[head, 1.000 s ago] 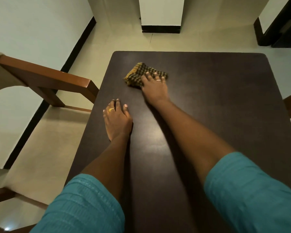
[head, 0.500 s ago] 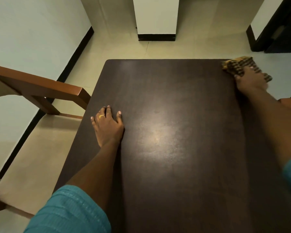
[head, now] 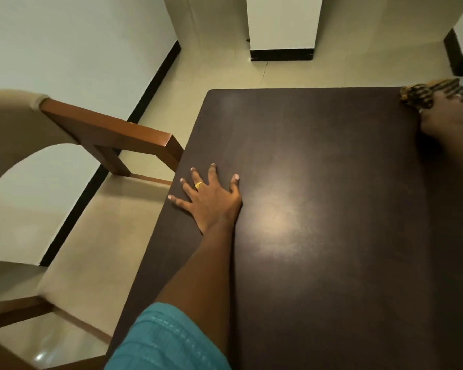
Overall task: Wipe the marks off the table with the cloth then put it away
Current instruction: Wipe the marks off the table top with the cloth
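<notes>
Pressing the cloth onto the far right corner of the table with the right hand, at the very edge of view. Has carried it there from the far left-middle of the top a second ago, and has barely shifted it in the last half second. Lays the fingers over the cloth, seemingly straight and close together, though partly cut off and blurred. Braces with the left hand flat near the left edge, ring showing; keeps it in much the same spot, but now spreads its fingers wide instead of holding them together as before.

Suggests one full sweep across the far strip done, with the near part probably still to wipe and the putting away not yet begun.

Shows no clear marks on the dark, glossy top, only a pale sheen of reflected light in the middle. Beyond: a wooden chair with a cream seat just beside the left edge, pale floor, a white wall with black skirting, a white pillar past the far end.
</notes>
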### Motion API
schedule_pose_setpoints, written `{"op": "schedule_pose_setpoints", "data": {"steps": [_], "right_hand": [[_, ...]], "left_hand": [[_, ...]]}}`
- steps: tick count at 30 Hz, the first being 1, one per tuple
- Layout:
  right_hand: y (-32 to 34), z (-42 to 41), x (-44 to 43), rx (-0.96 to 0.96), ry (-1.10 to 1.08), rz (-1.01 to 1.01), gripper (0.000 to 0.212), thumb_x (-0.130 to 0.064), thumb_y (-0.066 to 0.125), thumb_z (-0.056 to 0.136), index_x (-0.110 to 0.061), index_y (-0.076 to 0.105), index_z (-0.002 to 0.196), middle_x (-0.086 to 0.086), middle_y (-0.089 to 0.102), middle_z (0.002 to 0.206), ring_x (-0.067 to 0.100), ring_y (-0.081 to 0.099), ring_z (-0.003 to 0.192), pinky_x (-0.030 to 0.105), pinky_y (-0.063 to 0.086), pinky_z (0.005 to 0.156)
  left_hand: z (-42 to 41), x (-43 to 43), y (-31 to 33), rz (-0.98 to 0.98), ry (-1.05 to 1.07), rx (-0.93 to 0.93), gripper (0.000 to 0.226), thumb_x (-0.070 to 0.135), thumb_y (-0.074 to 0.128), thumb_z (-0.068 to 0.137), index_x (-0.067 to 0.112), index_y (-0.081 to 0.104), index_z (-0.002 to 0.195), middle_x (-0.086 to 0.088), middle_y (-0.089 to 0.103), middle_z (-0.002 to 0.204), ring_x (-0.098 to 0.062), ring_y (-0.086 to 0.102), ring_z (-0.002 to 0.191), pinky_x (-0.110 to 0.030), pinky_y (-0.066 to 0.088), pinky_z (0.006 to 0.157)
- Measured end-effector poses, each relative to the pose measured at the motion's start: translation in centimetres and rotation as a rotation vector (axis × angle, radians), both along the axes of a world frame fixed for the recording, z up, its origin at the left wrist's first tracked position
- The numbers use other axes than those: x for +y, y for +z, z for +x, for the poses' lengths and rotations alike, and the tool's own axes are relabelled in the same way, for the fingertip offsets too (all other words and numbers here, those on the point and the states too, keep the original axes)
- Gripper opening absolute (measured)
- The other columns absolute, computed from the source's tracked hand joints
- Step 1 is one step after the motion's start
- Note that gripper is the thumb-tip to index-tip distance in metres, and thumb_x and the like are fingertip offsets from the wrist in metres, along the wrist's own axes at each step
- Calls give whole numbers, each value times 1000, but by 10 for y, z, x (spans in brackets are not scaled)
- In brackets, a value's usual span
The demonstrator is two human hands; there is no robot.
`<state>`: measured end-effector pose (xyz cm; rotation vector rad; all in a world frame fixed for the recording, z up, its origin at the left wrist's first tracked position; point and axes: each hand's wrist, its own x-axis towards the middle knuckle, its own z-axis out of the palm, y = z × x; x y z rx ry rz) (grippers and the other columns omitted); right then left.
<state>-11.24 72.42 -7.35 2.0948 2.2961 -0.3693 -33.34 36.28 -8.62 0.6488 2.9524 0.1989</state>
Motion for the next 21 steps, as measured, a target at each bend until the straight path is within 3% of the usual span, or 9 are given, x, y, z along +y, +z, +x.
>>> {"op": "schedule_pose_setpoints", "data": {"steps": [7,11,18,21], "right_hand": [[-3,-112,-29,18,240,-5,45,-27,40,99,-14,31,141,24,24,151,49,18,140,65,11,112],[-1,-190,-67,53,355,-44,44,-29,30,101,-25,28,145,16,19,156,46,8,143,64,3,113],[6,-301,-140,66,656,-97,47,-28,29,102,-30,21,148,10,10,160,44,1,145,64,1,114],[1,-329,-177,56,874,-87,51,-27,33,101,-28,18,150,7,10,160,43,4,145,64,3,113]], "left_hand": [[-1,-1,2,32,-16,-58,72,70,24,85,33,13,147,-8,4,159,-36,-3,145,-69,-6,106],[-2,-1,-2,50,-31,-66,71,68,24,87,32,13,147,-8,4,159,-37,-4,145,-67,-3,108],[-5,0,-7,106,-25,-71,64,60,15,91,30,13,147,-7,5,159,-37,-2,145,-65,-3,110],[-2,-2,-4,233,6,-94,64,56,14,93,23,7,148,-5,12,158,-32,3,146,-61,-1,113]]}}
